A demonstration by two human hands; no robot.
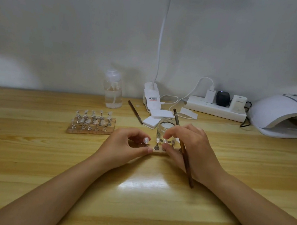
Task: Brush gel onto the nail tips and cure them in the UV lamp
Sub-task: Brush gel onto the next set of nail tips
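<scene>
A small pale holder strip (157, 152) lies on the wooden table, carrying upright metal pegs topped with glossy whitish nail tips (157, 140), with a small clear glass jar (164, 128) just behind it. A slim brown-handled brush (185, 155) slants across the strip's right end, its dark ferrule pointing up past the jar. At far right the white domed UV lamp (283, 115) sits with its display lit.

Glossy varnished wood table (43, 155), clear glass jar (162, 127), smooth white plastic UV lamp (276, 110), wooden-handled brush (187, 164)
</scene>
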